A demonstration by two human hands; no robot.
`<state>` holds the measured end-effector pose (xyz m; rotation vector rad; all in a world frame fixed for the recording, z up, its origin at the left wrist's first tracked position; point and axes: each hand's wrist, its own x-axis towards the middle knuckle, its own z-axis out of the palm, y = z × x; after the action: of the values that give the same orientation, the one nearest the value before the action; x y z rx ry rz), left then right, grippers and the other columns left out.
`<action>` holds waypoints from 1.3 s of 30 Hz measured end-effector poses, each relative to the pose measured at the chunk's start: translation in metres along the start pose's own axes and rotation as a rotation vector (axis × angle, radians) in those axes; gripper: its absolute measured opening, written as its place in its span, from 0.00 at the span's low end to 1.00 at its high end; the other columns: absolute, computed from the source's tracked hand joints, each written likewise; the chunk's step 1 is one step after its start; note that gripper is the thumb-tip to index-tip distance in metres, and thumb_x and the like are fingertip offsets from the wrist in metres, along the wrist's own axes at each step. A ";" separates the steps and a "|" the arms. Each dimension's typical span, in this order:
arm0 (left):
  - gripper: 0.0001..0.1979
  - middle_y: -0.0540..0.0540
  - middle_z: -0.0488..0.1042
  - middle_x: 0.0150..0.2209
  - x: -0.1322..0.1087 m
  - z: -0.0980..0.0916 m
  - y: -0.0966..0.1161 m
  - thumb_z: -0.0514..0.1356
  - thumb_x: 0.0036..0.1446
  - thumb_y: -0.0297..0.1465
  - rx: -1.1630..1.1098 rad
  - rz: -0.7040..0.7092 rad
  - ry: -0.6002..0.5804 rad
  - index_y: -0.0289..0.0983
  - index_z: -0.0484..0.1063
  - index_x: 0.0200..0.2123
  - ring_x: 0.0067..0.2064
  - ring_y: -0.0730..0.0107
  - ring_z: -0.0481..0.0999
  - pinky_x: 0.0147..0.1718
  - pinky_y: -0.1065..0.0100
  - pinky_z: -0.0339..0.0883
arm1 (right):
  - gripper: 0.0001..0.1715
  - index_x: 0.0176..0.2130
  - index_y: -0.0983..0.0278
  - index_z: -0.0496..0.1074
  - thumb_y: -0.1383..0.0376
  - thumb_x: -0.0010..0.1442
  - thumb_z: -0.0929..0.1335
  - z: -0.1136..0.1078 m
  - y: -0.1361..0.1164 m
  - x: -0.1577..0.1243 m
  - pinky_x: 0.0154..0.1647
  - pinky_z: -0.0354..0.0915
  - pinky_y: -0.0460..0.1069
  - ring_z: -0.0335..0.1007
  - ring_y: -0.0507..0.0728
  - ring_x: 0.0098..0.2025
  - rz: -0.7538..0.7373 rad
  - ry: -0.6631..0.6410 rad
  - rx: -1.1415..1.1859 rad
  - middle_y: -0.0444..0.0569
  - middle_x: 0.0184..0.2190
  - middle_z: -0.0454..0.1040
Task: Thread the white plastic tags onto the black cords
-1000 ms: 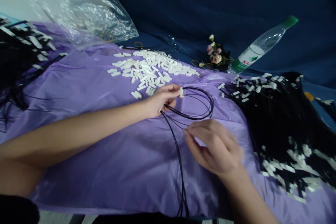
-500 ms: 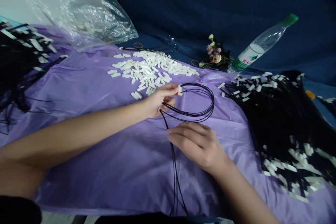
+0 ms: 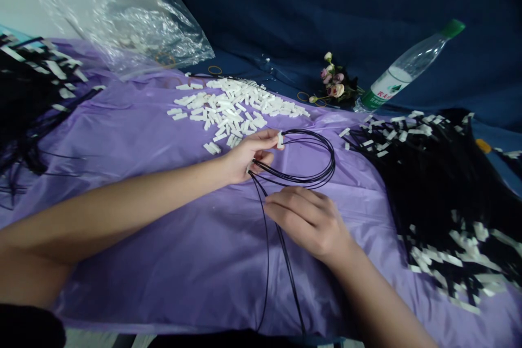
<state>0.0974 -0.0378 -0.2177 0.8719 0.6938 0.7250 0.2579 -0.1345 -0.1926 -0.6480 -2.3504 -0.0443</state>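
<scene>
My left hand (image 3: 248,155) pinches a small white clip (image 3: 280,139) between thumb and forefinger, with several thin black cords (image 3: 316,166) looping out to the right of it and back under the palm. My right hand (image 3: 305,220) lies just below that loop, fingers curled and pressed on the cord strands that run down toward me (image 3: 285,266). Both hands rest over a purple plastic sheet (image 3: 163,239). A heap of loose white clips (image 3: 232,106) sits just beyond my left hand.
A big pile of black cords with white clips (image 3: 440,185) fills the right side; another (image 3: 24,103) lies far left. A clear plastic bag (image 3: 118,16) is at the back left. A small flower bunch (image 3: 334,87) and a green-capped bottle (image 3: 403,73) lie on dark blue cloth.
My right hand slid left to the strands below the loop and closed its fingers on them. The trailing cords shifted slightly. My left hand kept its pinch on the clip.
</scene>
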 end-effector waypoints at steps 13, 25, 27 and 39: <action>0.09 0.58 0.53 0.16 0.004 -0.001 -0.003 0.62 0.53 0.34 -0.069 0.023 0.012 0.36 0.65 0.30 0.13 0.84 0.46 0.10 0.77 0.33 | 0.12 0.43 0.67 0.72 0.77 0.60 0.66 0.006 0.013 -0.019 0.44 0.73 0.50 0.74 0.55 0.44 0.126 0.121 0.191 0.52 0.38 0.78; 0.07 0.58 0.50 0.14 0.001 0.001 0.001 0.59 0.56 0.33 -0.047 -0.009 0.009 0.37 0.65 0.29 0.12 0.83 0.44 0.10 0.78 0.34 | 0.09 0.41 0.67 0.73 0.74 0.59 0.68 0.000 0.013 -0.012 0.36 0.72 0.49 0.72 0.55 0.36 0.006 -0.103 0.038 0.46 0.37 0.78; 0.07 0.58 0.50 0.14 0.001 0.002 0.001 0.59 0.56 0.33 -0.057 -0.016 0.009 0.37 0.65 0.29 0.13 0.84 0.43 0.10 0.78 0.33 | 0.09 0.41 0.67 0.73 0.75 0.59 0.68 0.000 0.013 -0.012 0.36 0.71 0.49 0.72 0.54 0.36 0.008 -0.092 0.048 0.46 0.36 0.78; 0.04 0.56 0.51 0.18 0.001 -0.005 -0.002 0.59 0.53 0.29 -0.189 0.029 -0.084 0.35 0.68 0.29 0.14 0.84 0.43 0.09 0.76 0.32 | 0.10 0.41 0.65 0.74 0.75 0.59 0.66 0.003 0.011 -0.013 0.33 0.70 0.47 0.74 0.52 0.35 0.034 -0.035 0.066 0.46 0.38 0.79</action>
<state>0.0948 -0.0358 -0.2222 0.7355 0.5293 0.7622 0.2698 -0.1300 -0.2044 -0.6616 -2.3635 0.0608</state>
